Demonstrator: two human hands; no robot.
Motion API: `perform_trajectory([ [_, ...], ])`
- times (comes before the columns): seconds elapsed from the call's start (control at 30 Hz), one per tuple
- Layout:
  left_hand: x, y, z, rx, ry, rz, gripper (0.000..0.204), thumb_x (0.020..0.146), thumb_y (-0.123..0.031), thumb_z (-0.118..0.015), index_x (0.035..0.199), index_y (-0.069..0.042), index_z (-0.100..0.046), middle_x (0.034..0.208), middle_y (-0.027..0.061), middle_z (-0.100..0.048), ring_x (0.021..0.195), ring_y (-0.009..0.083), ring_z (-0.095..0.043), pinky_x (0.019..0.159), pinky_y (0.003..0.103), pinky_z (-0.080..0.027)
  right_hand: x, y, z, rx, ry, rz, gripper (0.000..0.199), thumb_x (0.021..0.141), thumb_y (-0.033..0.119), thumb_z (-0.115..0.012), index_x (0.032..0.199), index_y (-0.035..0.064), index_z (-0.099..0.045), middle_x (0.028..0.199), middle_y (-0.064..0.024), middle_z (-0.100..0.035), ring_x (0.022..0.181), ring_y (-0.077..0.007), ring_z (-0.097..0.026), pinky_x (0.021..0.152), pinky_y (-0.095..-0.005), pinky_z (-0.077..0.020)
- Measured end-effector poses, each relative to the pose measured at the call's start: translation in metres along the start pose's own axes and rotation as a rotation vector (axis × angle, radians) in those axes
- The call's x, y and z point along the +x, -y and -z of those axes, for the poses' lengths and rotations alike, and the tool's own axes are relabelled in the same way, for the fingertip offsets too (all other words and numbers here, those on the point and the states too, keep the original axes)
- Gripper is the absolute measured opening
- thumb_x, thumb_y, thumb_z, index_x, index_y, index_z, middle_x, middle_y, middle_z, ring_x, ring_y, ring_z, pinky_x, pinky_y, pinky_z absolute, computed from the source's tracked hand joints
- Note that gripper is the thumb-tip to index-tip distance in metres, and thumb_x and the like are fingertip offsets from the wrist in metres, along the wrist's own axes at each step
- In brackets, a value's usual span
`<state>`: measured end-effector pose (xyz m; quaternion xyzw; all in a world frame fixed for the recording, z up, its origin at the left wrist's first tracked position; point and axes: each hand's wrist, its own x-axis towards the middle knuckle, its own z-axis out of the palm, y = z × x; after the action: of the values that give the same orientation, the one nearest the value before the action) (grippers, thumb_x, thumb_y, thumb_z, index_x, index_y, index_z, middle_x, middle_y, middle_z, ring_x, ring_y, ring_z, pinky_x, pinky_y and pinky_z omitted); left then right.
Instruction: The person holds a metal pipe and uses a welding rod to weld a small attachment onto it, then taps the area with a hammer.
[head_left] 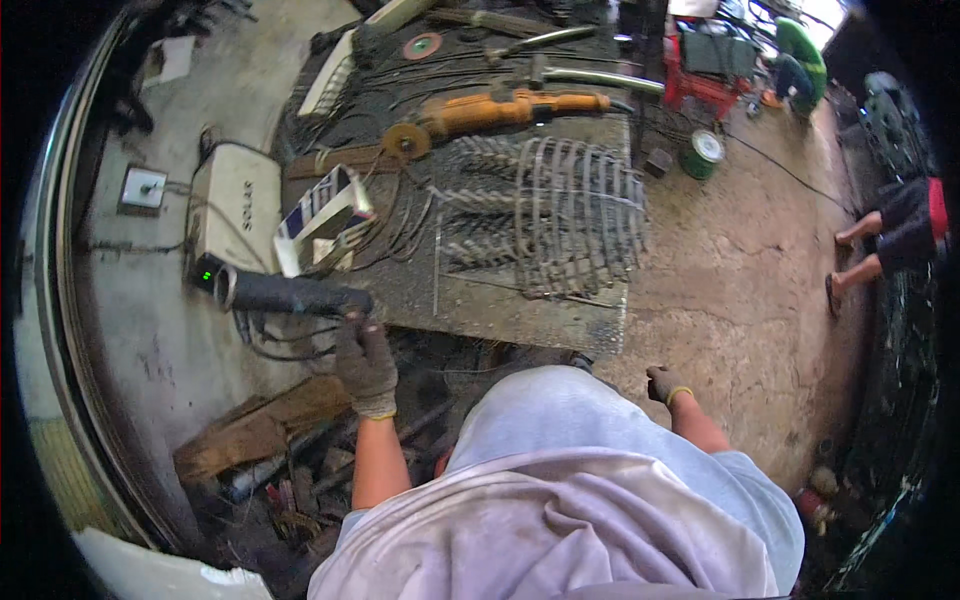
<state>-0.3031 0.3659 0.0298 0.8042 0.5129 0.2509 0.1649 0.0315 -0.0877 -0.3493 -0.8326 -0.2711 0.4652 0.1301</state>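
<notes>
My left hand [366, 372], in a brown-grey work glove with a yellow cuff, closes at the right end of a black cylindrical thing [290, 295]. That thing has a pale ring at its left end, and its exact kind is unclear. Away from the bench, at my right side, is my right hand [668, 384], also gloved. Its fingers look curled, and whatever may be in them is hidden. Ahead of me on the metal-topped bench [470, 318] lies a grid of bent rods [580, 210] with twisted bars [485, 200] across its left part.
Behind the grid lie an orange power tool [480, 115] and a hammer [600, 80]. A white box with cables [237, 205] stands left. Beyond the bench are a green tin [702, 152] and a red crate [710, 70]. Other people [800, 65] are farther off, at the right.
</notes>
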Motion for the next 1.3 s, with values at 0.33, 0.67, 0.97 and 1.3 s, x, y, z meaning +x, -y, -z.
perform_trajectory([
  [0.33, 0.159, 0.091, 0.120, -0.004, -0.369, -0.117, 0.037, 0.095, -0.026, -0.062, 0.124, -0.002, -0.063, 0.119, 0.0145, -0.065, 0.107, 0.0281, -0.063, 0.094, 0.037, -0.050, 0.008, 0.054, -0.024, 0.552, -0.052, 0.048, 0.020, 0.092, 0.025, -0.063, 0.099, 0.0063, -0.062, 0.061, -0.0051, -0.050, 0.047, -0.0182, -0.048, 0.042, -0.0373, -0.0393],
  [0.67, 0.268, 0.090, 0.018, 0.334, 0.587, -0.489, 0.039, 0.091, -0.023, -0.057, 0.124, -0.005, -0.065, 0.118, 0.0225, -0.067, 0.113, 0.0391, -0.062, 0.099, 0.044, -0.048, -0.064, 0.152, -0.060, -0.312, -0.094, 0.011, 0.030, 0.085, 0.023, -0.065, 0.113, 0.0127, -0.070, 0.114, -0.0185, -0.069, 0.100, -0.0369, -0.066, 0.085, -0.0442, -0.0539],
  [0.97, 0.301, 0.109, -0.035, 0.453, 0.637, -0.512, 0.033, 0.088, -0.021, -0.057, 0.116, -0.006, -0.067, 0.115, 0.0219, -0.066, 0.109, 0.0412, -0.062, 0.094, 0.048, -0.049, -0.092, 0.160, -0.095, 0.311, -0.029, -0.473, 0.034, 0.091, 0.030, -0.056, 0.118, 0.0123, -0.068, 0.123, -0.0184, -0.066, 0.107, -0.0380, -0.064, 0.089, -0.0427, -0.0521],
  [1.3, 0.304, 0.092, -0.019, 0.414, 0.575, -0.459, 0.040, 0.090, -0.037, -0.061, 0.111, -0.004, -0.069, 0.114, 0.0203, -0.068, 0.109, 0.0362, -0.064, 0.094, 0.044, -0.049, -0.074, 0.136, -0.107, 0.399, -0.111, -0.463, 0.048, 0.093, 0.041, -0.050, 0.125, 0.0086, -0.066, 0.132, -0.0202, -0.061, 0.121, -0.0394, -0.058, 0.099, -0.0434, -0.0475],
])
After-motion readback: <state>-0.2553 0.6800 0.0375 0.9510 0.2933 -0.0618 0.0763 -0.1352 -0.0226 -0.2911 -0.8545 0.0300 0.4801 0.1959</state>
